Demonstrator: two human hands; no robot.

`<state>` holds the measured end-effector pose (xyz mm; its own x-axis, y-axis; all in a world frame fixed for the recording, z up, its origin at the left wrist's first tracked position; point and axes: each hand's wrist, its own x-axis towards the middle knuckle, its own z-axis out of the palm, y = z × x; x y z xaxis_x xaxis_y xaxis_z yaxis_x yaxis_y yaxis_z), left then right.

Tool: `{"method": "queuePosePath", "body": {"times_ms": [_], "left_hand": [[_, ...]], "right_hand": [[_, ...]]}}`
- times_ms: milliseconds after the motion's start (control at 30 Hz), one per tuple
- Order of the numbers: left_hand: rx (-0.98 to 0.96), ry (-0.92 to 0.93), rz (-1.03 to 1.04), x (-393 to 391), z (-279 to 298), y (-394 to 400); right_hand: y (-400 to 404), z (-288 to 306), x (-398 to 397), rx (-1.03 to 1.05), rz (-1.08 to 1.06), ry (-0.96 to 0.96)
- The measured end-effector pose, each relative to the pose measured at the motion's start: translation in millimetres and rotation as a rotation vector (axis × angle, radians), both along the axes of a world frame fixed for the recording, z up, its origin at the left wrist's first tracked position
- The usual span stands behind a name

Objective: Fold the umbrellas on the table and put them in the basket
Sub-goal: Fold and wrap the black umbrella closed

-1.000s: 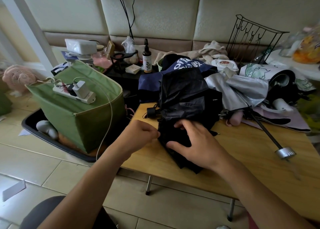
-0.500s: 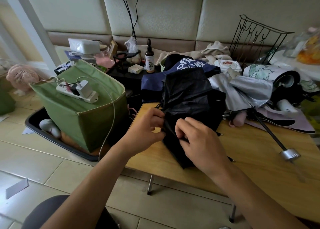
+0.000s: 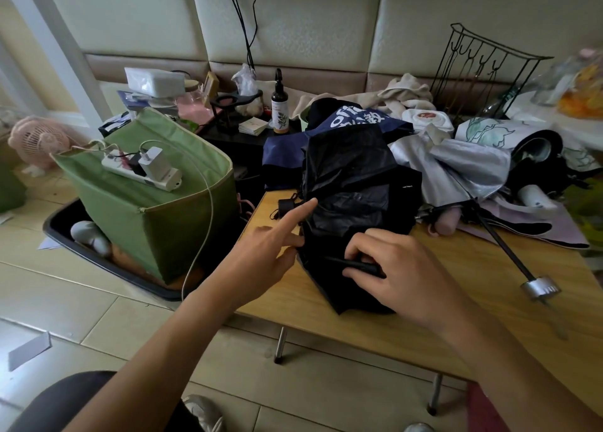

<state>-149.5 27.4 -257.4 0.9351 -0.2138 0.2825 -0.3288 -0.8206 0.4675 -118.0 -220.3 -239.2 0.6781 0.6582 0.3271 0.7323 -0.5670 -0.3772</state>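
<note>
The black umbrella [image 3: 352,209] lay half collapsed on the left end of the wooden bench [image 3: 456,301], its fabric still loose and crumpled. The right hand [image 3: 401,268] rested on its near end with fingers curled around a thin black part, probably to keep the cloth from spreading. The left hand [image 3: 264,252] was at the umbrella's left edge, forefinger straight and touching the fabric, holding nothing, probably to tuck a fold. Right of the umbrella lay a silver umbrella [image 3: 456,167]. Left of it, on the floor, stood the green basket [image 3: 156,216], carrying a power strip [image 3: 140,170].
</note>
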Motion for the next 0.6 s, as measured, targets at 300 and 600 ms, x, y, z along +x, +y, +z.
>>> {"method": "queuePosePath", "body": {"times_ms": [300, 600], "left_hand": [[-0.043, -0.179, 0.025, -6.2, -14.7, -0.8], [0.173, -0.269, -0.145, -8.4, -20.7, 3.3]], "right_hand": [[-10.8, -3.0, -3.1, 0.015, 0.156, 0.072], [-15.6, -9.9, -4.2, -0.023, 0.17, 0.145]]}}
